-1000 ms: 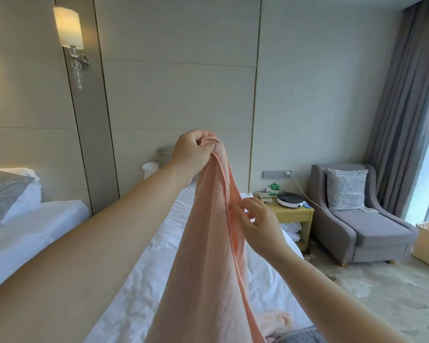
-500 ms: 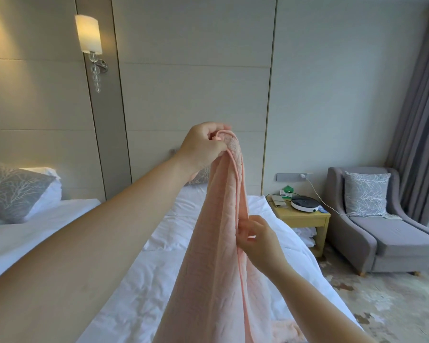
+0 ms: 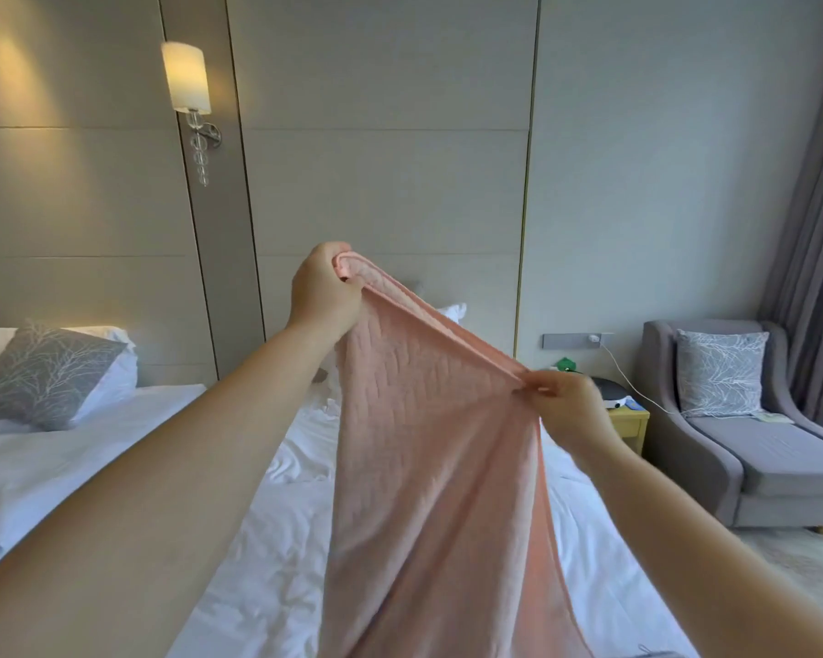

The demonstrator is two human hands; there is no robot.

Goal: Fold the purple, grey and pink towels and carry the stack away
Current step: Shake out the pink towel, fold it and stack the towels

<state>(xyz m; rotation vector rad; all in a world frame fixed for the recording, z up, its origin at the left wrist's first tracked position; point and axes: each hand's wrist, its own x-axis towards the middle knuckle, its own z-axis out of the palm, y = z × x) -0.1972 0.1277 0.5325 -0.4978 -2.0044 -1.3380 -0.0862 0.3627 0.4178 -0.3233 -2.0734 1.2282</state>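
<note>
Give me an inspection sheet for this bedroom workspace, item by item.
Surface: white bed, sheet rumpled.
Job's things: pink towel held up over the bed, top edge stretched taut; purple and grey towels not made out.
Clutter: round device and green item on the nightstand.
Grippers: left hand grips the towel's upper corner; right hand pinches its edge lower down.
Cables: white cable runs from wall socket toward the nightstand.
Surroundings: second bed with grey pillow, lit wall lamp, grey armchair, curtain.

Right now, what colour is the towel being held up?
The towel is pink with a faint zigzag weave; head view.
</note>
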